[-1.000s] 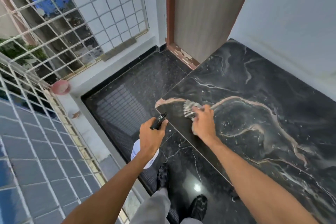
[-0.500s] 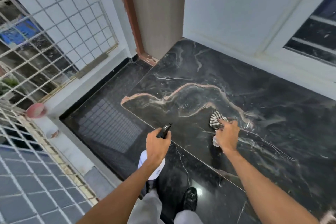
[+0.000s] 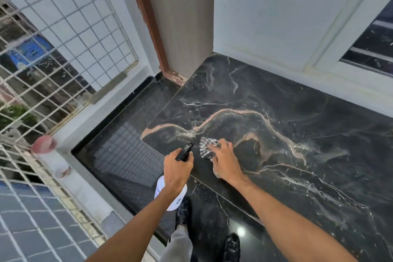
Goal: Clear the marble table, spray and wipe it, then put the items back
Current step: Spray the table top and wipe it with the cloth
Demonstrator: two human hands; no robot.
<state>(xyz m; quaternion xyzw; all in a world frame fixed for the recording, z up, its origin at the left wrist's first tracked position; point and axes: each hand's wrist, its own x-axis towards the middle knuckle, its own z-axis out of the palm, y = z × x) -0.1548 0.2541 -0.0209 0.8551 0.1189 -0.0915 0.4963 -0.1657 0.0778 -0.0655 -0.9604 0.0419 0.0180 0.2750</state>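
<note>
The black marble table (image 3: 287, 112), veined in tan and white, fills the right half of the view. Nothing but the cloth lies on it. My right hand (image 3: 223, 159) presses a black-and-white checked cloth (image 3: 207, 147) flat on the marble near the table's front left corner. My left hand (image 3: 176, 168) grips a white spray bottle (image 3: 170, 195) with a black nozzle, held just off the table's front edge, a little left of the cloth. The bottle's body hangs below my fist.
A white wall and window frame (image 3: 319, 38) border the table's far side. A wooden door (image 3: 180, 17) stands behind its left corner. Left of the dark glossy floor (image 3: 127, 155) runs a white ledge with a metal grille (image 3: 53, 49) and a pink object (image 3: 43, 144).
My right hand has slid the cloth leftward across the marble, back toward the front left corner. My left hand keeps the spray bottle in the same place by the edge.
</note>
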